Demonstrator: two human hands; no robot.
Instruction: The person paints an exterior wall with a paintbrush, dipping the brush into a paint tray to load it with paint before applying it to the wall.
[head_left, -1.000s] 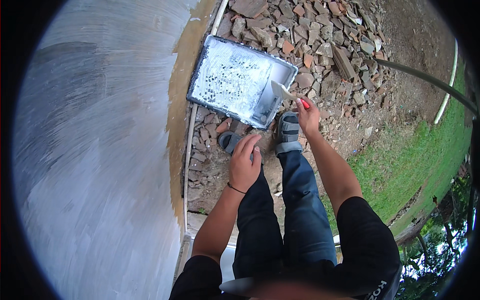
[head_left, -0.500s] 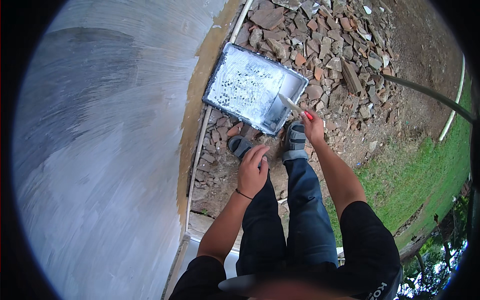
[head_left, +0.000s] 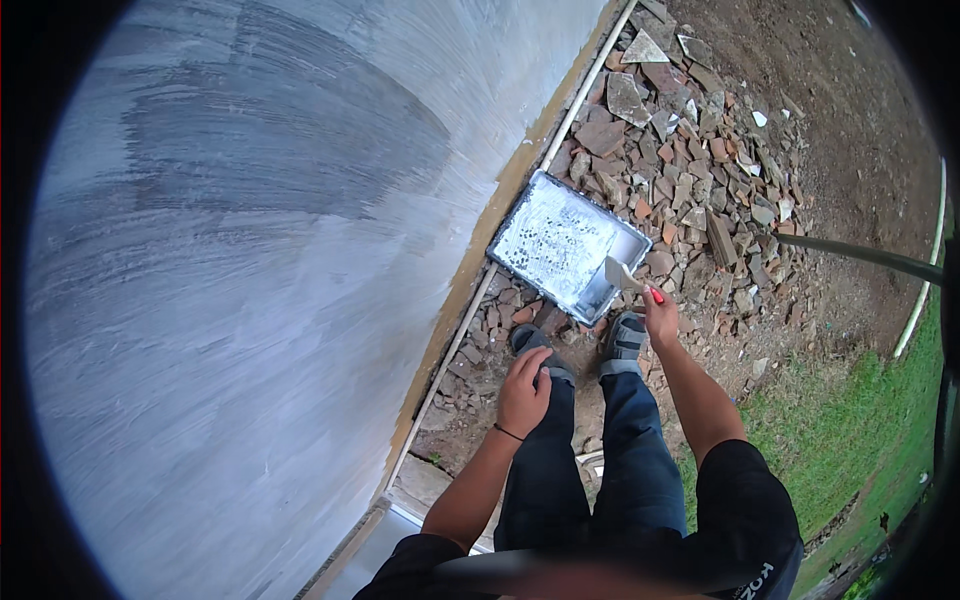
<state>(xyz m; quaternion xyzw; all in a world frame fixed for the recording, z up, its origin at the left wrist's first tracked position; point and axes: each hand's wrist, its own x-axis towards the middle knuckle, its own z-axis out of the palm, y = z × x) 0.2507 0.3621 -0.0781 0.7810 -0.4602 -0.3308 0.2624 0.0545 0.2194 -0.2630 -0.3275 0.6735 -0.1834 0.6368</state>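
Observation:
My right hand (head_left: pixel 660 318) grips a paintbrush (head_left: pixel 621 275) by its handle, whose end is red. Its pale, flat bristles are over the near right corner of a dark paint tray (head_left: pixel 597 203). Whether they touch the paint cannot be told. White paint (head_left: pixel 560 235) coats the tray's sloped part, with dark specks showing through. My left hand (head_left: pixel 524 392) is over my left leg, just above the knee or shin, with its fingers stretched out and nothing in it.
A large wall (head_left: pixel 300 270), streaked grey and whitish, fills the left side. Along its base runs a pale pipe (head_left: pixel 590 85). Broken tiles and stones (head_left: pixel 690 170) lie beyond and right of the tray. A dark pole (head_left: pixel 860 257) juts in from the right, above grass (head_left: pixel 840 420).
My view has shifted, so the tray, wall edge and hands sit lower and farther right. The brush has turned and shows more of its broad face. My left hand stays empty.

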